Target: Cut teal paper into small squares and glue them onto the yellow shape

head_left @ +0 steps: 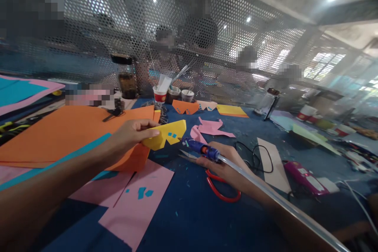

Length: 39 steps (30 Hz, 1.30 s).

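My left hand (138,132) pinches a folded yellow paper cutout (174,128) with a notch in its lower edge and small blue paper squares stuck on it. A blue glue gun (196,146) is gripped in my right hand (221,161), its nozzle at the cutout's right edge; whether it touches I cannot tell. From the gun's rear a long clear glue stick (265,191) runs toward the lower right. Below my right hand lie scissors with red handles (221,195), partly covered by the hand. Small blue paper scraps (144,193) rest on a pink sheet (126,220).
Orange sheets (59,134) cover the left side. Behind stand a dark-lidded jar (125,78) and a red-white paper cup (159,95). An orange cutout (185,107) and pink paper pieces (211,126) lie ahead. To the right are a black cable (270,157) and a magenta device (305,177).
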Motion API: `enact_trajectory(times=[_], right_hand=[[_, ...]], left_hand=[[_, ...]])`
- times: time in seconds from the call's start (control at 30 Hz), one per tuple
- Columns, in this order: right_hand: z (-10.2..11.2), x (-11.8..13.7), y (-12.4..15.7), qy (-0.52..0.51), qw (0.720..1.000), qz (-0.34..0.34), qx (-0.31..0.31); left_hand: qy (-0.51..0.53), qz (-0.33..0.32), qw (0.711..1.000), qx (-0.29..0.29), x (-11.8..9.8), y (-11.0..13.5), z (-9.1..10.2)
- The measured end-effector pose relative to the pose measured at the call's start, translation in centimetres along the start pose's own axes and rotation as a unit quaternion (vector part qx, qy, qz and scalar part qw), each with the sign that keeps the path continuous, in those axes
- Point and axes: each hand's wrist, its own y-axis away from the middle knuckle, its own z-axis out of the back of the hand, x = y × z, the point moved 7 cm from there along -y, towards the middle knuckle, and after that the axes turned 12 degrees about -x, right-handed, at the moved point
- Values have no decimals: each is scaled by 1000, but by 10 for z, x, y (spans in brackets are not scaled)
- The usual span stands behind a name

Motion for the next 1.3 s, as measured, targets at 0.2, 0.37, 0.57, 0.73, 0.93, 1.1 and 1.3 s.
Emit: enact_trajectory(times=[0.2, 0.37, 0.57, 0.73, 0.93, 1.1, 1.3], right_hand=[[-1, -1, -1, 9, 1000, 16, -4], [1, 2, -1, 26, 999, 34, -13], [1, 3, -1, 22, 999, 24, -5], [1, 0, -1, 23, 999, 26, -2], [0, 0, -1, 32, 999, 39, -2], [0, -1, -1, 31, 999, 27, -6], [1, -1, -1, 34, 999, 29, -5]], left_hand=[[-5, 0, 1000, 5, -1, 1, 0], [-14, 0, 1000, 7, -2, 2, -1], [-18, -1, 1000, 12, -3, 2, -1], [-8, 4, 1000, 9, -3, 2, 0], [0, 8, 1000, 8, -3, 3, 0], [-3, 6, 1000, 13, -2, 2, -1], [-6, 8, 1000, 12, -3, 2, -1]])
